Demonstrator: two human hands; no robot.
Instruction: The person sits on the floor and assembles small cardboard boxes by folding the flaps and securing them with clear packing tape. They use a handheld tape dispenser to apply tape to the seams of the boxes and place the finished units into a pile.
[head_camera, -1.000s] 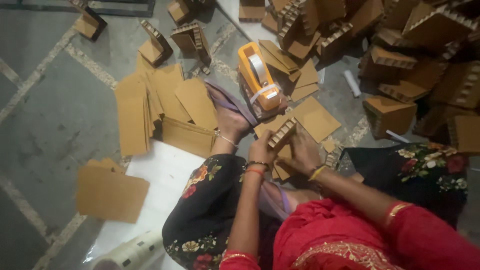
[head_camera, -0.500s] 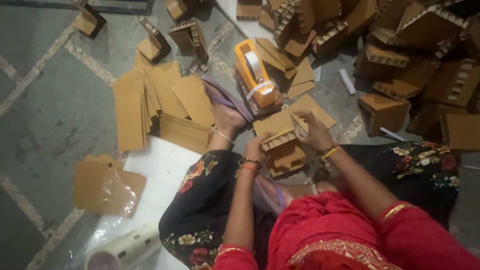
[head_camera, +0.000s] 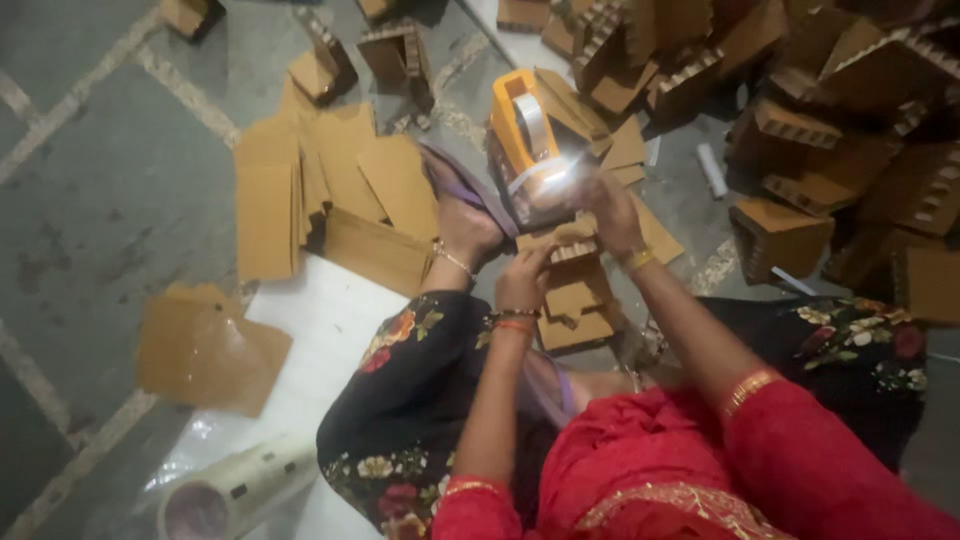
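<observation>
- Cardboard piece (head_camera: 568, 243), small and corrugated, is sitting between both hands, just in front of the person's knees and right below the orange tape dispenser (head_camera: 530, 140).
- L hand (head_camera: 524, 281) is gripping the piece from below, fingers closed on its near edge.
- R hand (head_camera: 612, 208) is reaching up to the dispenser's front, fingers pinched at the shiny tape end (glare there, so can't tell the exact grip), w/ its heel resting near the piece's top.
- More folded cardboard bits (head_camera: 578, 310) are lying under the hands.
- A bare foot (head_camera: 462, 225) is pressing beside the dispenser.
- Flat cardboard sheets (head_camera: 300, 190) are lying spread to the left; a pile of finished boxes (head_camera: 850, 130) is filling the right.
- A big tape roll (head_camera: 235, 490) is lying on the white sheet (head_camera: 320, 320), bottom left.
</observation>
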